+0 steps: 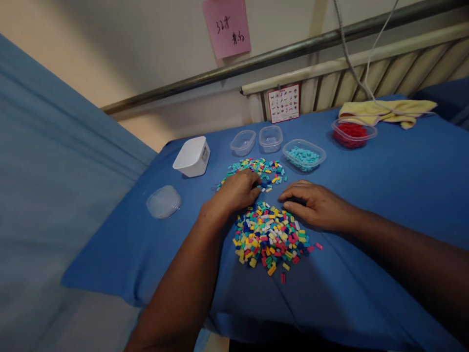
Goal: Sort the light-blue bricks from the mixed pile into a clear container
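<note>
My left hand (242, 188) lies at the near edge of the far pile of small toy bricks (258, 166). Its fingers are curled inward, and dark blue bricks lie by the fingertips; what they hold, if anything, is hidden. To the right, my right hand (311, 203) rests on the blue cloth, thumb and fingers apart, with nothing seen between them. Just in front of its thumb is the bigger near pile of mixed bricks (271, 234), in yellow, pink, white, green and blue. A few loose pink bricks (283, 278) lie around that pile.
Behind the piles stand two clear tubs (244, 143), a tub of light blue bricks (303, 156) and a tub of red bricks (351, 134). A white container (192, 157) and stacked clear lids (163, 202) sit left. A yellow cloth (388, 111) lies back right, under a cable.
</note>
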`<state>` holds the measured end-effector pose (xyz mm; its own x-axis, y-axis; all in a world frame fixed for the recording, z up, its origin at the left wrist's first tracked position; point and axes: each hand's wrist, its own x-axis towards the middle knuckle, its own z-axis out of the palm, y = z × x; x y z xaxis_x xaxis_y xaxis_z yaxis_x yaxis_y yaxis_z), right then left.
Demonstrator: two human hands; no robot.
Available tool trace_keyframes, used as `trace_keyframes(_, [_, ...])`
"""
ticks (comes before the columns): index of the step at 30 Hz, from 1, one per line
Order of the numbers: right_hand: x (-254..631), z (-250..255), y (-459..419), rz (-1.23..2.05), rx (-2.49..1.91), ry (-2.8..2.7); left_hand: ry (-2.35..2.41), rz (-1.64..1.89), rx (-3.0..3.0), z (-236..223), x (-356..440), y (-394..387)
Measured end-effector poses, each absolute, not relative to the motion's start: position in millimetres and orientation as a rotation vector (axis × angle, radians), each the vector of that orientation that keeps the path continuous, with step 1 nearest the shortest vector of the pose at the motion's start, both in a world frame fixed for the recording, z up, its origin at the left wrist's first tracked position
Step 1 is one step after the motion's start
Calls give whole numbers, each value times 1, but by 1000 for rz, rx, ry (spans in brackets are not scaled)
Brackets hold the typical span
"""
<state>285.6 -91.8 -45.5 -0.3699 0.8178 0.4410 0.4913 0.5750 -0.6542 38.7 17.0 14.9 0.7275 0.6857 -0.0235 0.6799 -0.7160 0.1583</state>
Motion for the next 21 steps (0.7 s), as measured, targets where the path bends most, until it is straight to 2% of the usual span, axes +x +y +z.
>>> trace_keyframes(11, [286, -45, -92, 544, -1052, -2049, 1062, -4, 2776, 25, 40, 7])
trace_keyframes(16, [286, -44, -91, 544, -1042, -2047, 996, 147, 2849, 23, 51, 10])
trace_keyframes(21, [286, -44, -91, 546, -1042, -2043, 911, -74, 2944, 22, 66, 12])
